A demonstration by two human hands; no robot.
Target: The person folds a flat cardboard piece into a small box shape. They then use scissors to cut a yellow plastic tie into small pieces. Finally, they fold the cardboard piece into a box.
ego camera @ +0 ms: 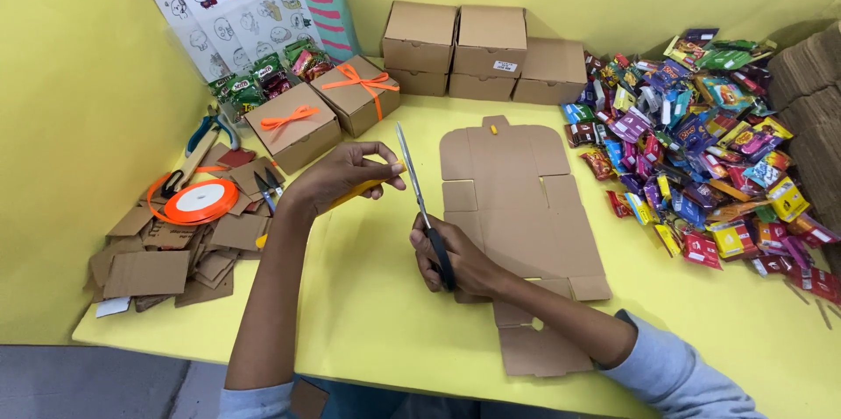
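Two hands, scissors (419,200) upright, over a yellow tabletop (368,296).
Right hand (460,261) grips the handles; left hand (346,176) pinches a yellow strip (355,194) near the blade, risking a nick.

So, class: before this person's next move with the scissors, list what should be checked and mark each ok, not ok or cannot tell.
1. Right hand grips the scissors by the handle: ok.
2. Blades point away from the body: ok.
3. Left hand pinches a yellow strip: ok.
4. Left fingers clear of the blades: cannot tell.
5. Flat cardboard blank lies flat on the table: ok.
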